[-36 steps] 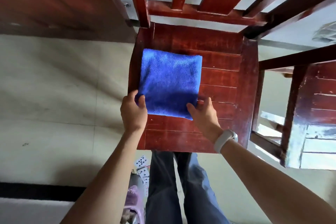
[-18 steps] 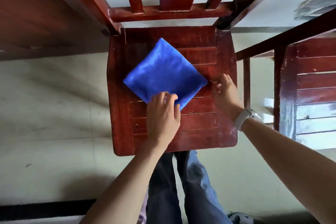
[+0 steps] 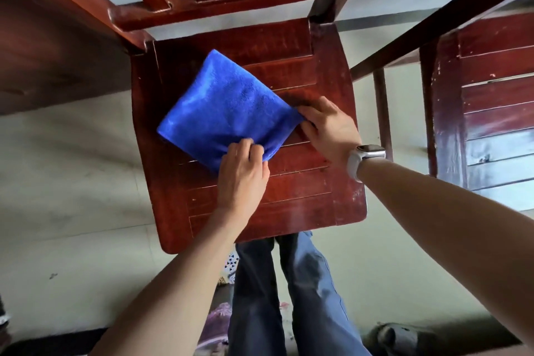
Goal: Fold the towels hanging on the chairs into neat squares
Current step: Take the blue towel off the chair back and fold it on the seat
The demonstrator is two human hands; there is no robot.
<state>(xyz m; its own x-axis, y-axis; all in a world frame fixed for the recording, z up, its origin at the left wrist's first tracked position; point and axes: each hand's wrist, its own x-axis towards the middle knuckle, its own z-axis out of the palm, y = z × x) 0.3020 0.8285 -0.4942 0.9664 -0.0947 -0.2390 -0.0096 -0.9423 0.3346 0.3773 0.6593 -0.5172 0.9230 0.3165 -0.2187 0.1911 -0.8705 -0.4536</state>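
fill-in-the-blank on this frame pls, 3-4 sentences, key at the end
1. The folded towel is coloured ____.
2. The towel lies on the seat of a wooden ____.
3. The watch is worn on the ____ wrist.
4. The left hand grips the towel's near corner; the right hand holds its ____ corner.

Missing words: blue; chair; right; right
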